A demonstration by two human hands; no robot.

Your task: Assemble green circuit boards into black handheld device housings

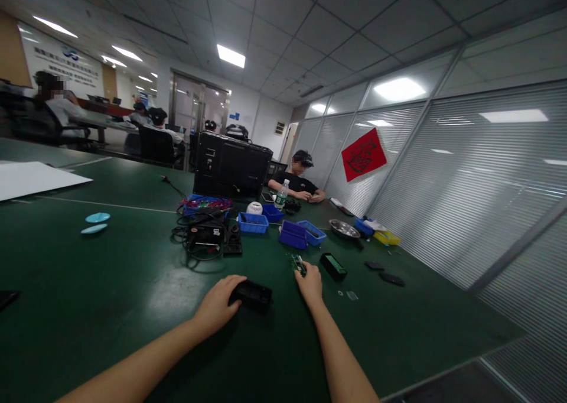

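Note:
My left hand (221, 301) is closed round the left end of a black plastic case (253, 295), which lies on the green table. Farther right, my right hand (310, 282) grips a small green circuit board (298, 265) by its near edge, fingers pinched on it. Just beyond that hand sits a second black case (333, 266) with a green board showing inside. A small clear plastic piece (351, 295) and a little white ring (340, 293) lie to the right of my right wrist.
Blue bins (293, 235) stand ahead, near a soldering station (204, 235) with tangled cables. Behind are a black monitor (233, 163), a bottle (282, 195) and a ball (254, 208). A metal bowl (344, 228) and flat black pieces (392, 279) lie right. A person (299, 178) sits across.

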